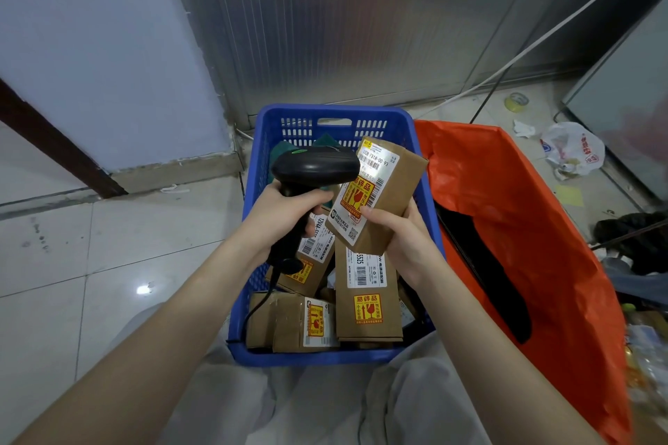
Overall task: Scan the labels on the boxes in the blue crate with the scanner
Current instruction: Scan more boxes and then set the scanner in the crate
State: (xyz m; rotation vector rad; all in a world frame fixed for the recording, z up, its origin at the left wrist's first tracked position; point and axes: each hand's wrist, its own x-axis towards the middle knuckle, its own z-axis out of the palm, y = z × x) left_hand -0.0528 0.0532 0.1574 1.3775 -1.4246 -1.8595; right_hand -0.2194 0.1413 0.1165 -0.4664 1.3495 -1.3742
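A blue crate (pixel 253 191) stands on the floor between my knees, holding several brown cardboard boxes with white labels and yellow fragile stickers. My left hand (pixel 285 217) grips the handle of a black scanner (pixel 314 164), whose head points right, close to a label. My right hand (pixel 401 238) holds one brown box (pixel 394 188) tilted above the crate, its white label (pixel 365 188) facing the scanner. Another long box (pixel 367 300) lies below it in the crate. The scanner's black cable hangs down into the crate.
An orange plastic bag (pixel 524 228) lies open right beside the crate. Litter, a white plastic bag (pixel 574 148) and a tape roll (pixel 517 101) sit on the floor at the right. A wall and metal panel stand behind the crate; tiled floor lies left.
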